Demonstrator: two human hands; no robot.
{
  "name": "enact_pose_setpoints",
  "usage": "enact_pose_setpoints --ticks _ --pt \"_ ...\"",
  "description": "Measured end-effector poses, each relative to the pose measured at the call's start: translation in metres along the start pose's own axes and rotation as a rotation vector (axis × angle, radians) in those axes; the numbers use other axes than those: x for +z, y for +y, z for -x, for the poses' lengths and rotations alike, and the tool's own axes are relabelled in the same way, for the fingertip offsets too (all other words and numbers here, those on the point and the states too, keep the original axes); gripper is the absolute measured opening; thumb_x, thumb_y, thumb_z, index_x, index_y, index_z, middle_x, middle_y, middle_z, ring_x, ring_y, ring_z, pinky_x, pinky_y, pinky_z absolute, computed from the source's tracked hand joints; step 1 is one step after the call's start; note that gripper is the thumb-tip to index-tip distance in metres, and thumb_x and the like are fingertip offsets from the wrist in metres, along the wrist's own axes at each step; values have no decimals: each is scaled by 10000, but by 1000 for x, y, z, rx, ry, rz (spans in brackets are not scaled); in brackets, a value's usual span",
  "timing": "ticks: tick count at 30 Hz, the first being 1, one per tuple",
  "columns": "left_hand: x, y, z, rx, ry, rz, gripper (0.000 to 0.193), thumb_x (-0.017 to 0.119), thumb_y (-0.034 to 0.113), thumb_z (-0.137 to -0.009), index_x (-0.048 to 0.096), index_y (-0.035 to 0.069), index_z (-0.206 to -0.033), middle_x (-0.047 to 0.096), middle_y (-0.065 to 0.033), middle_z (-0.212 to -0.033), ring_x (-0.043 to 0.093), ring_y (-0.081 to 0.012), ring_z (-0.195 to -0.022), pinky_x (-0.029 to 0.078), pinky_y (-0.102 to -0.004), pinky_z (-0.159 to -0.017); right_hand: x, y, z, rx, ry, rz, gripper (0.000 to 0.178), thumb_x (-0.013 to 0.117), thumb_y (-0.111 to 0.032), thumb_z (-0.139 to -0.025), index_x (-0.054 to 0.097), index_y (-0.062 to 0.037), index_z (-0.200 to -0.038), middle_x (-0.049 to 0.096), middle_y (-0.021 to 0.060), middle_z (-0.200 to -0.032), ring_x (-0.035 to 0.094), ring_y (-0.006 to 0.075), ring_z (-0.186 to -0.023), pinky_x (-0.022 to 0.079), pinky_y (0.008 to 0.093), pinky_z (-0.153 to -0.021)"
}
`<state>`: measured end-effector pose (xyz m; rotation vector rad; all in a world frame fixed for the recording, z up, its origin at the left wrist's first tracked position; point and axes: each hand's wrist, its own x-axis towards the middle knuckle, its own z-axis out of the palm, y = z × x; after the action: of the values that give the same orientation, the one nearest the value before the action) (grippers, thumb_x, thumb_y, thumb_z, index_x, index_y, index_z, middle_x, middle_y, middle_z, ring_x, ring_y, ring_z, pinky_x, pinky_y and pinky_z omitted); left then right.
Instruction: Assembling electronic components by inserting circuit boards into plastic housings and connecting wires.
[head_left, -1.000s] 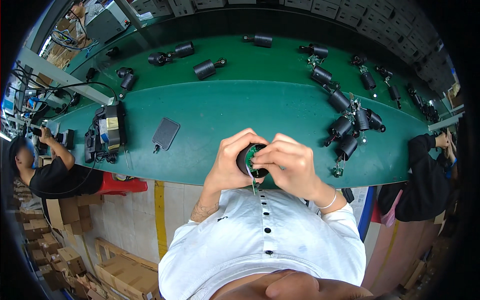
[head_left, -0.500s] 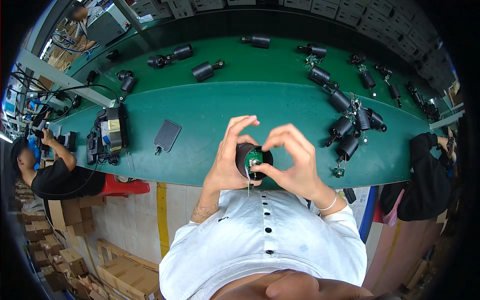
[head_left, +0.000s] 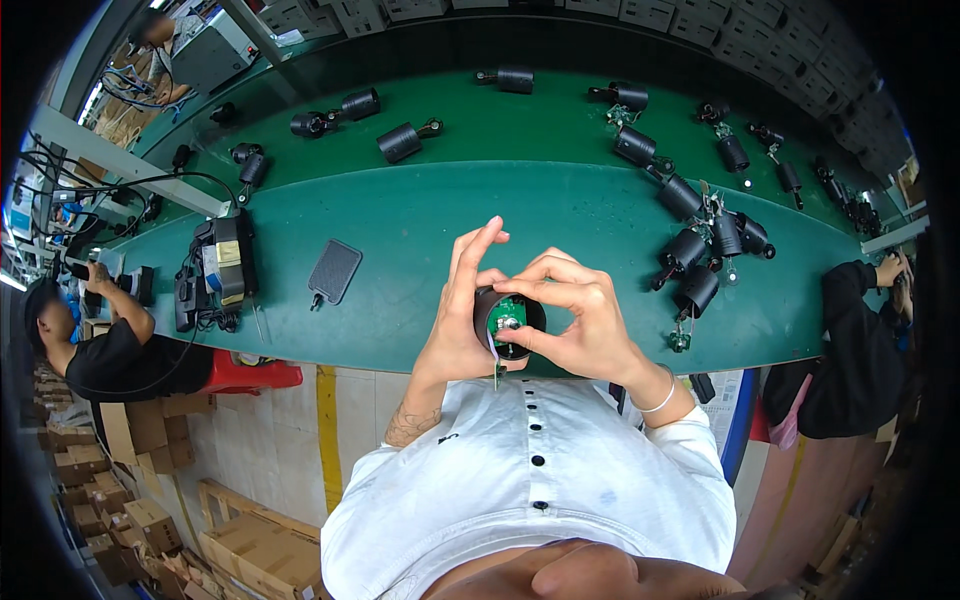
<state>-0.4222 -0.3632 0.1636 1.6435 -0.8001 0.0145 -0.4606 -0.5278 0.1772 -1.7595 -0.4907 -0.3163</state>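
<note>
In front of my chest, my left hand (head_left: 452, 325) wraps round a black cylindrical housing (head_left: 537, 318) with its open end facing up. A green circuit board (head_left: 513, 308) with a small silvery part sits inside the opening. From the other side, my right hand (head_left: 585, 325) grips the housing. Its thumb rests over the opening against the board, and its fingertips touch the far rim. A pale strip or wire (head_left: 493, 348) hangs out over the near rim, with a small green piece (head_left: 498, 374) at its lower end. The fingers partly hide the board.
On the green table (head_left: 420, 215) lies a dark flat tray-like piece (head_left: 336, 271). A black device with cables (head_left: 222, 265) stands left. Black housings with loose boards (head_left: 695, 245) are piled right; more housings (head_left: 400, 143) lie on the strip behind. Other people sit at both sides.
My right fingers have moved left, from the right side of the opening to its far rim. The right thumb stays at the board. The view has shifted slightly.
</note>
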Motion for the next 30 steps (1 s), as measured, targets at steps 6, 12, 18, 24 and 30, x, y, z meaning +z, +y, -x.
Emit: enact_pose_setpoints --ticks 6,12,18,24,30 --pt "10 -3 5 -86 68 139 1166 760 9 -410 278 13 -1471 358 -185 -1419 518 -272 -1147 525 -285 -757 -9 3 -10 172 -141 -74 454 826 -50 -608 734 -68 -1052 660 41 -944 561 175 -819 464 301 -772" --pt "16 14 5 -279 267 291 1111 747 29 -475 260 12 -1473 343 -167 -1438 521 -269 -1141 517 -305 -823 -39 -74 -48 -314 -5 243 412 788 -36 -594 734 -99 -998 646 30 -983 572 182 -832 481 333 -813" --pt "7 14 3 -141 245 118 976 757 110 -657 247 64 -1487 396 -141 -1395 558 -271 -1054 462 -358 -953 32 -158 -53 -464 -30 345 356 772 -80 -599 731 -117 -950 643 30 -981 579 193 -844 490 342 -792" --pt "-11 -20 8 -106 229 -212 1032 786 100 -593 261 68 -1480 424 -167 -1352 571 -241 -1020 494 -316 -851 10 -156 -50 -556 -106 346 330 757 -125 -614 727 -125 -943 642 30 -966 582 197 -849 483 332 -761" --pt "-22 -12 26 -190 308 -89 1087 809 80 -531 268 45 -1473 417 -185 -1352 593 -210 -942 529 -279 -739 -15 -137 -35 -480 -138 468 309 743 -170 -629 724 -133 -936 640 31 -951 585 202 -853 476 323 -729"
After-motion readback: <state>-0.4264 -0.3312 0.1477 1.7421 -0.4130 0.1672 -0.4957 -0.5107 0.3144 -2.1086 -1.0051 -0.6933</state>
